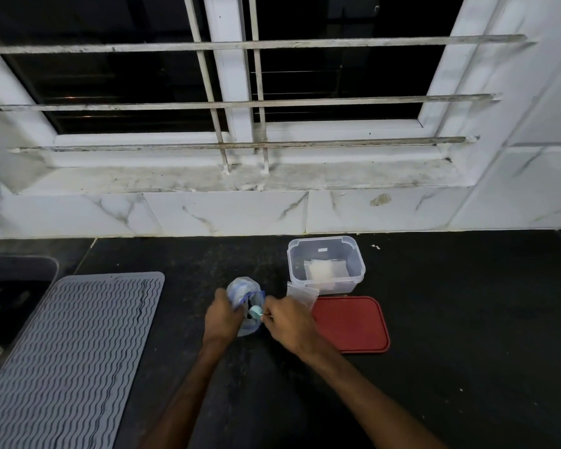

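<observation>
Plastic bag: sitting between the hands, mouth opening rightward.
Left hand: gripping bag's side.
Right hand: nearer, pinching teal piece at mouth.

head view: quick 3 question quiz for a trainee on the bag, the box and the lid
1. True or false: the red lid sits closed on the clear container.
2. What does the right hand pinch? A the red lid; B a pale teal piece at the mouth of the plastic bag; C the clear container.
3. Fill in: the grey ridged mat lies to the ___ of the plastic bag.
Key: 1 false, it lies flat on the counter; 2 B; 3 left.
</observation>
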A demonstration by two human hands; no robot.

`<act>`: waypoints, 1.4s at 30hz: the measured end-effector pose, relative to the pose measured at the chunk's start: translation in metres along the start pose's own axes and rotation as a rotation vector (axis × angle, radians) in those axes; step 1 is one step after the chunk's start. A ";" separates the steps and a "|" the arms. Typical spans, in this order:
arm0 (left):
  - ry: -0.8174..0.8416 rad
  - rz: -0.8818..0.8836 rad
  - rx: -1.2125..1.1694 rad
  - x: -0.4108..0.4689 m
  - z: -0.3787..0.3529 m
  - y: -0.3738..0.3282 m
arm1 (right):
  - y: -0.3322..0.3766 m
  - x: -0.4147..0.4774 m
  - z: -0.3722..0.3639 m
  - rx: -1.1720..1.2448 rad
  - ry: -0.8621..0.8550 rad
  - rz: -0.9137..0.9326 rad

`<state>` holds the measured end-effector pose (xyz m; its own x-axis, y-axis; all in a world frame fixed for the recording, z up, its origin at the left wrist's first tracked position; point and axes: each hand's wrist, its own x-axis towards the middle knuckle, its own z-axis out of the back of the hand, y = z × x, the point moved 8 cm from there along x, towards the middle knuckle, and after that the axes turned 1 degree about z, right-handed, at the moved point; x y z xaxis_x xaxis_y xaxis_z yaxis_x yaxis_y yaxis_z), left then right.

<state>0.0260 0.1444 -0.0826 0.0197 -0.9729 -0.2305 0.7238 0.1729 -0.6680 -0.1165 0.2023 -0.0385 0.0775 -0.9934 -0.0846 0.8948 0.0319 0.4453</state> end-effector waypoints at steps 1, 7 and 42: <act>0.008 -0.003 -0.042 0.000 0.000 0.000 | 0.002 0.004 -0.006 -0.040 0.024 -0.004; 0.053 -0.029 -0.045 0.003 0.004 0.006 | -0.003 0.023 -0.021 -0.149 0.100 -0.055; 0.134 0.131 -0.037 0.008 -0.012 0.037 | 0.014 0.037 -0.043 -0.206 0.216 0.006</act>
<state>0.0446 0.1451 -0.1171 0.0179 -0.9130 -0.4075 0.6949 0.3044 -0.6516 -0.0821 0.1710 -0.0741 0.1548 -0.9474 -0.2800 0.9628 0.0812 0.2578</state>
